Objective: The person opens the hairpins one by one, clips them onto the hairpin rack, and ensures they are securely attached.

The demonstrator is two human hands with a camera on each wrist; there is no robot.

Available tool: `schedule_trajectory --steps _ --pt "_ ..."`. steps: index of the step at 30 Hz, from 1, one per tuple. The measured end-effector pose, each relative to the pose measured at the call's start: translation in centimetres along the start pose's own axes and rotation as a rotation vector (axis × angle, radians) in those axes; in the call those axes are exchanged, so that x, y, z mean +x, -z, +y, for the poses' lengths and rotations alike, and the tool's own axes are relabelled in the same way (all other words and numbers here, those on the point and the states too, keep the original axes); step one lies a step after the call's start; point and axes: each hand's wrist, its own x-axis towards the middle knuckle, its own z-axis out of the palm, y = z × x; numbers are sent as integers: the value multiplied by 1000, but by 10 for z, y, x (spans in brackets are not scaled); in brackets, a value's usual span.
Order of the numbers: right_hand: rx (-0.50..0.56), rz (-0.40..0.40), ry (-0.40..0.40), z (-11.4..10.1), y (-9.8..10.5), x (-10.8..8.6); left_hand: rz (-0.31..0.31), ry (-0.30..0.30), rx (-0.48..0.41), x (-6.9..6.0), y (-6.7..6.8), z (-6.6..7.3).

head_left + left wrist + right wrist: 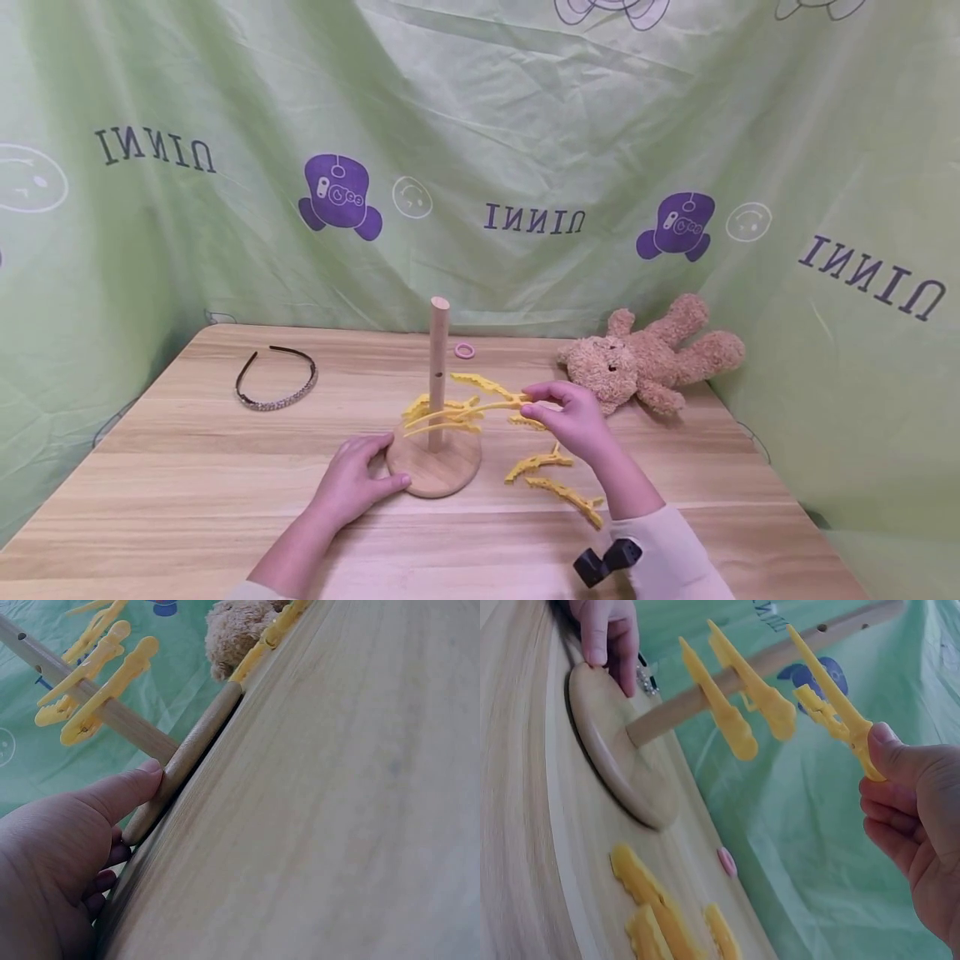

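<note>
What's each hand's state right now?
Left hand: closed on the edge of the round wooden base.
Right hand: closed, pinching a yellow clip.

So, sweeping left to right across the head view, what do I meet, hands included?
Headband → left hand → wooden post → pink ring → right hand → teddy bear. Yellow clips left out: they overlap the post's and right hand's places.

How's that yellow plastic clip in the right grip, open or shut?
Open: the long, yellow plastic clip pinched in the right grip has its two prongs spread apart, as the right wrist view shows.
</note>
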Motion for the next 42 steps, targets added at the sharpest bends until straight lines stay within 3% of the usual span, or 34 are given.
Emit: schedule_trajectory --steps 3,16,42 --pt "-1 -24 37 -5 -11 8 1 4 -4 0 0 0" --pt "33 -103 58 -21 -38 25 3 4 -4 -1 1 3" --pt "-6 -195 84 -24 -42 26 9 -5 2 -1 1 2"
